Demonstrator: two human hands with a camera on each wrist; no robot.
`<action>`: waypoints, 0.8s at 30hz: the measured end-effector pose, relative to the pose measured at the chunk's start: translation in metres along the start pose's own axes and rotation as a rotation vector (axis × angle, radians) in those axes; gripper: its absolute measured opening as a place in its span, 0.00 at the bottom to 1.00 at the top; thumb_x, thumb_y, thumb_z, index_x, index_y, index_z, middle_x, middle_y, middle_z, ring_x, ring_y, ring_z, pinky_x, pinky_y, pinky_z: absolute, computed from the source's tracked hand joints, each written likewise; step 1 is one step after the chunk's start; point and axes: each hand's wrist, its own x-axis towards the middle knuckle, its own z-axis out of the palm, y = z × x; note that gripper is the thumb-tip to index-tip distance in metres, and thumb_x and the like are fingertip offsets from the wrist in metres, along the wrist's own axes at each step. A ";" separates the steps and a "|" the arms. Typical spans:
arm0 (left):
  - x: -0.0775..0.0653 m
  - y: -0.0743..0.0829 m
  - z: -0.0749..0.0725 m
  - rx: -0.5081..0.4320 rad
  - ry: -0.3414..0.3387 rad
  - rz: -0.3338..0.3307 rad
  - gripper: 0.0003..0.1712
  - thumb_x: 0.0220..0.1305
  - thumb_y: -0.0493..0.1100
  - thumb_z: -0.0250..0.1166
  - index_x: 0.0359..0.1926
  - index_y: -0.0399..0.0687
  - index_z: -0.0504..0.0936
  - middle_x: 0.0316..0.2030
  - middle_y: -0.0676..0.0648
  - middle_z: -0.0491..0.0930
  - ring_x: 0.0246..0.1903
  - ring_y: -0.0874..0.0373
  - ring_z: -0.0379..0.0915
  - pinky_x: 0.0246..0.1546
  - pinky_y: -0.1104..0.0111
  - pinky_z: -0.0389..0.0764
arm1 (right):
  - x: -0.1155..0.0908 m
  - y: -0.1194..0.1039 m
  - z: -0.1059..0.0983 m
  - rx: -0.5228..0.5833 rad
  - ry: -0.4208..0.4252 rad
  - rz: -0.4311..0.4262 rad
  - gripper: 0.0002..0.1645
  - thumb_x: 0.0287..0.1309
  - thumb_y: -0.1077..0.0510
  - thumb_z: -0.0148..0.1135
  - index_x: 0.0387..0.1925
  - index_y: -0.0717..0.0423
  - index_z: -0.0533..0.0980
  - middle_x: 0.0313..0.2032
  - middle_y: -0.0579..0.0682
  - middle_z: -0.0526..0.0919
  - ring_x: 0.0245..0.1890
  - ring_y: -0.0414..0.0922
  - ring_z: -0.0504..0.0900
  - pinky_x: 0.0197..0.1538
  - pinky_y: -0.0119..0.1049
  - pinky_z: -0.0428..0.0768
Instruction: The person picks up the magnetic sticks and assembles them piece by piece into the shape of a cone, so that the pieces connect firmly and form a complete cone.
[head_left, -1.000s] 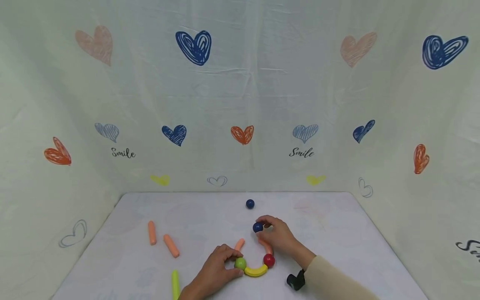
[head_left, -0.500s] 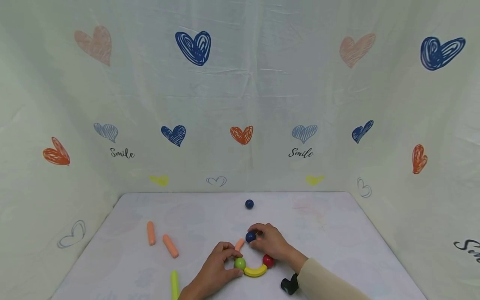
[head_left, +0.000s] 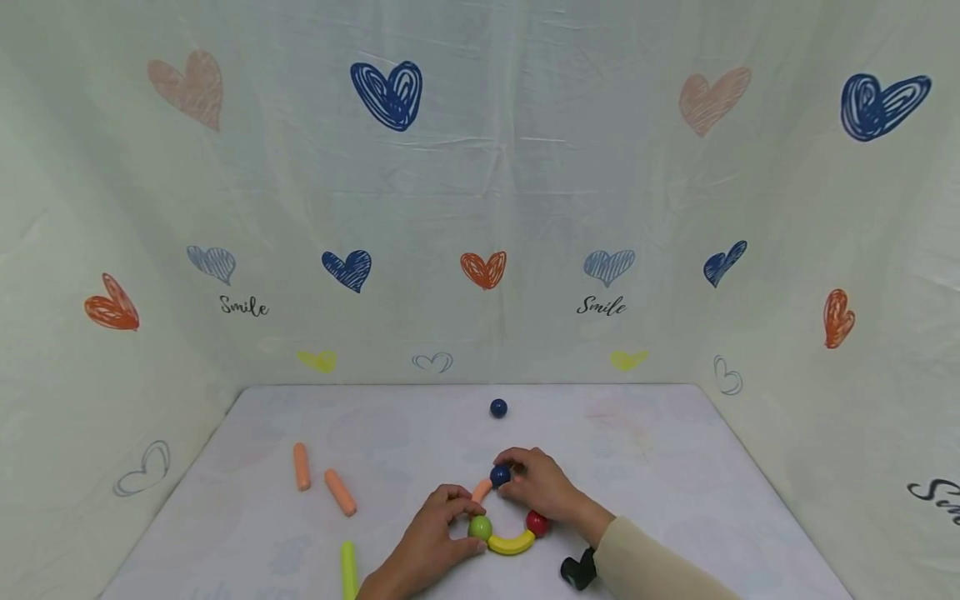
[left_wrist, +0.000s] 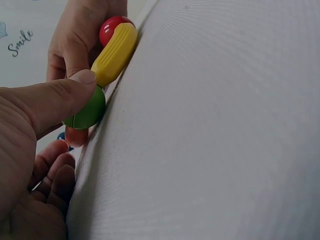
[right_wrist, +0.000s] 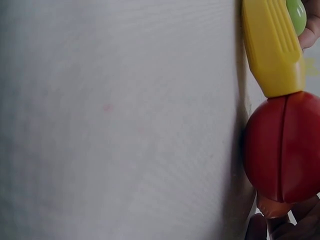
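A ring of toy connector pieces lies between the hands in the head view. My left hand (head_left: pixel 435 533) pinches the green ball (head_left: pixel 481 527) between thumb and fingers. From that ball run an orange stick (head_left: pixel 482 491) and a curved yellow stick (head_left: pixel 512 545), whose other end meets a red ball (head_left: pixel 537 523). My right hand (head_left: pixel 551 487) pinches a dark blue ball (head_left: pixel 500 476) right at the orange stick's far end. In the right wrist view another orange stick (right_wrist: pixel 272 209) shows below the red ball; in the head view the right hand hides it.
Another dark blue ball (head_left: pixel 498 408) rests near the table's back edge. Two orange sticks, one farther left (head_left: pixel 302 467) and one closer (head_left: pixel 341 492), lie on the left side. A lime stick (head_left: pixel 349 571) lies near the left forearm. A black device (head_left: pixel 578 572) sits by the right sleeve.
My right hand has brought the blue ball left and toward me, up to the end of the orange stick. The left hand has stayed on the green ball.
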 end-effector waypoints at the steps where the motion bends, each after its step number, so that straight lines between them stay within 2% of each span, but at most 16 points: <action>1: 0.000 0.000 0.000 0.002 0.000 0.000 0.20 0.57 0.53 0.81 0.50 0.62 0.88 0.56 0.51 0.73 0.50 0.56 0.71 0.51 0.62 0.78 | 0.000 0.000 0.000 -0.003 0.000 0.002 0.21 0.61 0.54 0.75 0.56 0.47 0.82 0.46 0.42 0.83 0.46 0.43 0.74 0.50 0.41 0.75; 10: 0.000 0.000 0.000 0.004 0.000 -0.003 0.20 0.57 0.53 0.81 0.50 0.61 0.88 0.56 0.51 0.73 0.49 0.56 0.70 0.51 0.62 0.78 | 0.000 0.001 0.000 -0.013 -0.006 0.004 0.23 0.61 0.54 0.74 0.58 0.49 0.82 0.46 0.44 0.84 0.46 0.43 0.76 0.51 0.42 0.77; 15: 0.001 0.001 -0.001 0.003 -0.006 -0.017 0.20 0.57 0.53 0.82 0.50 0.61 0.88 0.56 0.52 0.73 0.49 0.56 0.70 0.51 0.62 0.78 | -0.002 0.003 -0.003 0.003 -0.007 0.014 0.24 0.62 0.53 0.73 0.59 0.50 0.81 0.49 0.44 0.85 0.48 0.43 0.79 0.55 0.47 0.80; 19: 0.002 0.002 0.000 0.008 -0.010 -0.031 0.20 0.57 0.53 0.82 0.50 0.61 0.88 0.56 0.52 0.73 0.50 0.56 0.70 0.52 0.59 0.79 | -0.008 0.004 -0.007 0.002 0.009 0.063 0.26 0.62 0.52 0.73 0.61 0.51 0.80 0.48 0.44 0.85 0.47 0.42 0.80 0.56 0.47 0.83; 24: 0.002 0.001 0.001 0.022 -0.010 -0.048 0.20 0.57 0.53 0.82 0.50 0.61 0.88 0.55 0.51 0.74 0.50 0.55 0.70 0.54 0.54 0.80 | -0.019 0.003 -0.013 -0.005 0.027 0.149 0.26 0.61 0.52 0.75 0.59 0.53 0.80 0.43 0.43 0.83 0.41 0.41 0.78 0.48 0.39 0.83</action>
